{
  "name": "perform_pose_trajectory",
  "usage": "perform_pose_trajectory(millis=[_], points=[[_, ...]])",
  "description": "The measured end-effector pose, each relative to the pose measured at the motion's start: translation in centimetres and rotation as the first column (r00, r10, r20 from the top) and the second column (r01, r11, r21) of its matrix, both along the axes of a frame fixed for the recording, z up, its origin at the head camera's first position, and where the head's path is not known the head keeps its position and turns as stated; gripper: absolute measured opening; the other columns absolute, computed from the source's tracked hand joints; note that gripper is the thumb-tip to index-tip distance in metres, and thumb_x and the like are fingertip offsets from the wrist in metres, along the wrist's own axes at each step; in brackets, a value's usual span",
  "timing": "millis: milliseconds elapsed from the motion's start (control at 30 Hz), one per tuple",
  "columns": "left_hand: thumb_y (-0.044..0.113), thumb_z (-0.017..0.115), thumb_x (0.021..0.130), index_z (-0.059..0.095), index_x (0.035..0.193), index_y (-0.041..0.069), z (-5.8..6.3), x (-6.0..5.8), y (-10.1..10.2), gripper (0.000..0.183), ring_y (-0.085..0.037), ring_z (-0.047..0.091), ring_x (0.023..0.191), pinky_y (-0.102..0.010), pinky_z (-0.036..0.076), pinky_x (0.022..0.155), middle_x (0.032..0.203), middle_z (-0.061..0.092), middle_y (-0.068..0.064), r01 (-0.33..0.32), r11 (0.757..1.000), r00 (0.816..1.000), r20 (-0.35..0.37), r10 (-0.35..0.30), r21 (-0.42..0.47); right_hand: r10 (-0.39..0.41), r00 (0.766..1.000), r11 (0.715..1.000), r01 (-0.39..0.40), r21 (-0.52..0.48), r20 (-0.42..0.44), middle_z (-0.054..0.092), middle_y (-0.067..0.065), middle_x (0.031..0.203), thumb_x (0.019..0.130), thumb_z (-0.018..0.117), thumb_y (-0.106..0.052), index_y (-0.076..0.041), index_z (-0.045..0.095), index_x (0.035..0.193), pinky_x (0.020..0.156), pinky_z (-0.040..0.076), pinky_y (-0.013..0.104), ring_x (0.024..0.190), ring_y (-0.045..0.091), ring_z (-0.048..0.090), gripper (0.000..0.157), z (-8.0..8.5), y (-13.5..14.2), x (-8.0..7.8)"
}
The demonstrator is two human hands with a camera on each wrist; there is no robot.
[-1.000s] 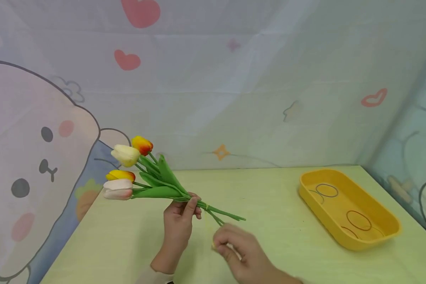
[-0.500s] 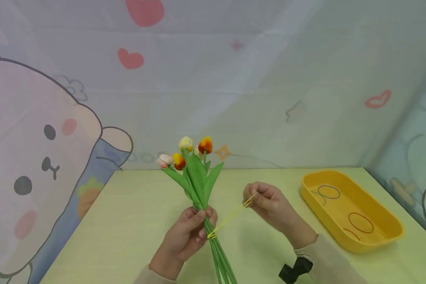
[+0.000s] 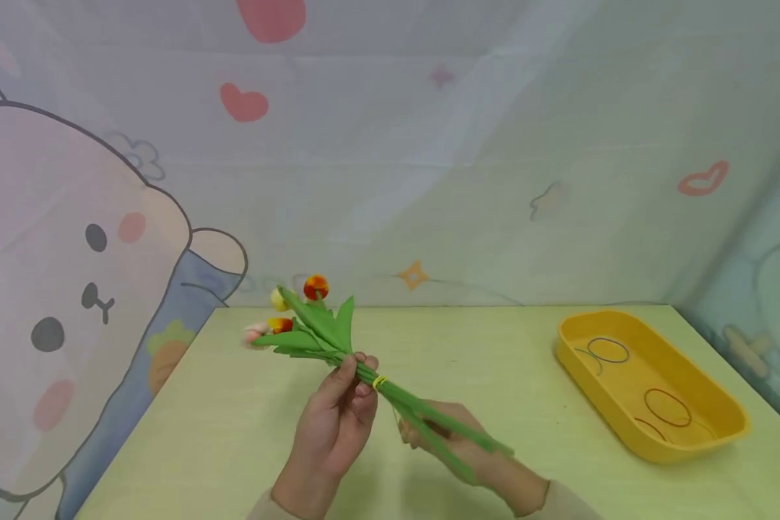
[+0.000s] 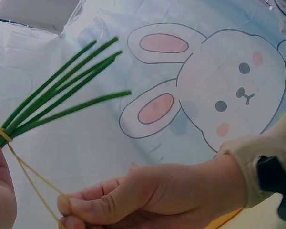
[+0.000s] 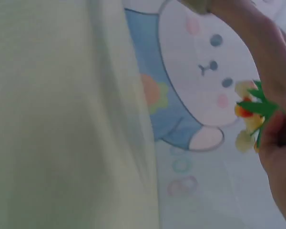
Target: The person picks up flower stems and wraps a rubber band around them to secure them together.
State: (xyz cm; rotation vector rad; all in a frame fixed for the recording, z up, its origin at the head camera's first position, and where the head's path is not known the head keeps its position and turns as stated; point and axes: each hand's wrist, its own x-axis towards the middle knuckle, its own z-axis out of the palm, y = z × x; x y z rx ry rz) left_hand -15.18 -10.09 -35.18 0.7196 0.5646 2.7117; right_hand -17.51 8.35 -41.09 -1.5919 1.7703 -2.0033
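Note:
My left hand [image 3: 338,426] grips a bunch of artificial tulips [image 3: 325,325] by the stems, just below the green leaves. The blossoms, white, pink and yellow-red, point up and left in the head view. A yellow rubber band [image 4: 5,134] is wound round the stems beside the left hand. From it a loop stretches out to my right hand [image 4: 148,195], which pinches its end between thumb and fingers. In the head view the right hand lies partly behind the stem ends. The right wrist view shows some blossoms [image 5: 248,112] at its right edge.
A yellow tray [image 3: 656,440] stands at the right of the light green table [image 3: 188,448]. Several coloured rubber bands, among them a red one [image 3: 668,408] and a blue one [image 3: 607,350], lie in it. A printed cloth backdrop [image 3: 390,144] hangs behind.
The bouquet swung from leaning left to upright, then back to leaning left. The right hand went up and right with the stretched band, then came down and left, behind the stems.

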Motion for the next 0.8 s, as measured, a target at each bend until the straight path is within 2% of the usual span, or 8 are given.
perform_pose_trajectory(millis=[133,200,300,400,467,600,700,800], points=[[0.013,0.044,0.104,0.063,0.098,0.009,-1.2,-0.5,0.7,0.021,-0.003,0.064,0.075,-0.011,0.051,0.070,0.096,0.063,0.001,-0.288,0.929,0.954,0.013,0.299,-0.233,-0.322,0.919,0.947,0.316,-0.066,-0.225,0.059,0.012,0.087,0.089,0.059,0.009,-0.002,0.059,0.096,0.068,0.052,0.023,0.076,0.016,0.055,0.013,-2.0,-2.7,3.0],[0.013,0.050,0.101,0.064,0.097,0.009,-1.9,-1.0,1.0,0.015,-0.003,0.062,0.072,-0.014,0.051,0.068,0.093,0.063,0.003,-0.439,0.805,0.893,-0.092,0.441,-0.399,-0.383,0.867,0.923,0.376,-0.085,-0.318,0.060,0.009,0.087,0.090,0.060,0.007,-0.004,0.059,0.094,0.068,0.051,0.019,0.075,0.015,0.055,0.012,-1.9,-3.3,3.8],[0.008,0.057,0.097,0.063,0.093,0.000,-2.8,-1.6,1.2,0.011,-0.004,0.056,0.062,-0.018,0.049,0.059,0.082,0.062,0.003,-0.619,0.538,0.770,-0.305,0.560,-0.573,-0.382,0.818,0.919,0.386,-0.081,-0.431,0.058,0.005,0.085,0.095,0.056,-0.001,-0.005,0.058,0.093,0.069,0.048,0.015,0.074,0.013,0.054,0.004,0.4,-2.4,4.1],[0.005,0.058,0.096,0.060,0.092,-0.010,-3.1,-2.1,1.0,0.015,-0.005,0.049,0.055,-0.019,0.045,0.052,0.069,0.057,0.003,-0.641,0.394,0.746,-0.413,0.523,-0.659,-0.372,0.777,0.916,0.396,-0.065,-0.508,0.057,0.001,0.082,0.099,0.052,-0.005,-0.006,0.058,0.092,0.069,0.048,0.014,0.072,0.010,0.052,0.009,4.1,0.1,3.1],[0.006,0.057,0.096,0.060,0.090,-0.008,-3.0,-2.1,0.8,0.015,-0.004,0.046,0.052,-0.019,0.041,0.051,0.064,0.055,0.005,-0.569,0.432,0.811,-0.391,0.435,-0.699,-0.370,0.766,0.913,0.403,-0.055,-0.526,0.056,0.000,0.081,0.099,0.052,-0.006,-0.007,0.058,0.090,0.066,0.046,0.014,0.071,0.008,0.050,0.011,6.1,2.1,2.2],[0.012,0.053,0.100,0.061,0.090,0.005,-2.3,-1.6,0.6,0.015,0.000,0.048,0.055,-0.015,0.040,0.054,0.074,0.060,0.007,-0.276,0.700,0.961,-0.212,0.179,-0.659,-0.362,0.787,0.916,0.401,-0.031,-0.499,0.053,-0.002,0.078,0.099,0.052,-0.006,-0.010,0.056,0.088,0.060,0.042,0.018,0.067,0.007,0.045,0.012,7.2,5.1,-0.2],[0.015,0.049,0.102,0.062,0.091,0.010,-1.8,-1.1,0.8,0.018,0.003,0.052,0.060,-0.011,0.042,0.056,0.081,0.060,0.006,-0.070,0.865,0.995,-0.101,0.023,-0.498,-0.323,0.841,0.936,0.353,-0.012,-0.435,0.052,0.000,0.078,0.097,0.053,-0.003,-0.009,0.056,0.088,0.061,0.044,0.021,0.067,0.010,0.045,0.011,5.5,5.4,-1.3],[0.014,0.044,0.104,0.062,0.094,0.009,-1.5,-0.7,1.1,0.021,0.003,0.057,0.066,-0.009,0.046,0.063,0.084,0.060,0.004,0.000,0.938,1.000,-0.019,-0.007,-0.348,-0.294,0.892,0.951,0.310,-0.011,-0.344,0.055,0.006,0.079,0.095,0.054,0.004,-0.005,0.057,0.089,0.065,0.049,0.024,0.071,0.015,0.051,0.011,2.6,3.8,-1.1]])
